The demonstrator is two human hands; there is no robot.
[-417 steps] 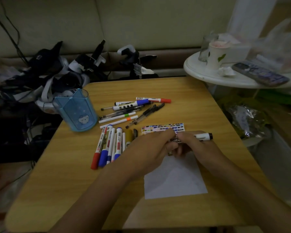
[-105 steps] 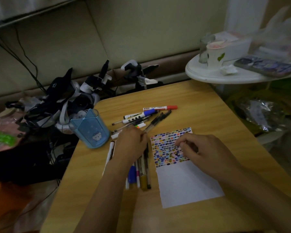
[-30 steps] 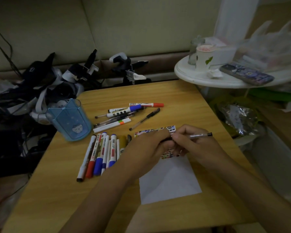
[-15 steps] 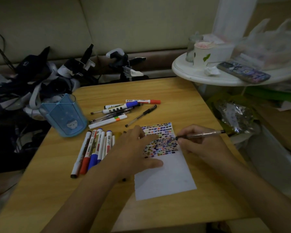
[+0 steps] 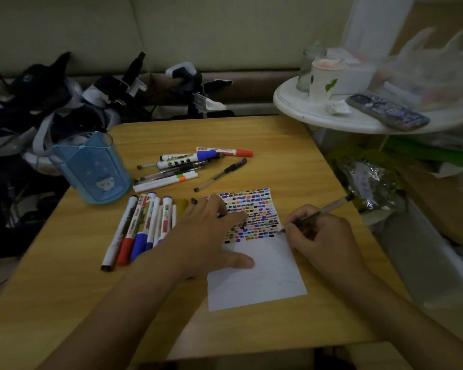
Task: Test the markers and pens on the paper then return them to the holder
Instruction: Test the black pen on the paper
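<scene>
A white paper (image 5: 262, 273) lies on the wooden table (image 5: 278, 145); its upper half is filled with small coloured marks. My left hand (image 5: 211, 233) lies flat on the paper's left side, fingers spread. My right hand (image 5: 318, 233) grips a clear gel pen (image 5: 329, 208), whose tip touches the paper's right edge at the lowest row of marks. A blue, empty-looking holder (image 5: 91, 169) stands at the table's left. Several markers (image 5: 142, 225) lie in a row left of my left hand. More pens and markers (image 5: 182, 166) lie in a pile behind the paper.
A round white side table (image 5: 332, 116) at the right carries a paper cup (image 5: 322, 81), a glass jar, a phone (image 5: 388, 114) and plastic bags. Dark clothes and gear (image 5: 51, 102) are heaped behind the holder. A foil bag (image 5: 369, 182) lies off the table's right edge.
My hands came apart: the left went flat on the paper, and the right brought the gel pen's tip down to the paper's right edge at the lowest marks.
</scene>
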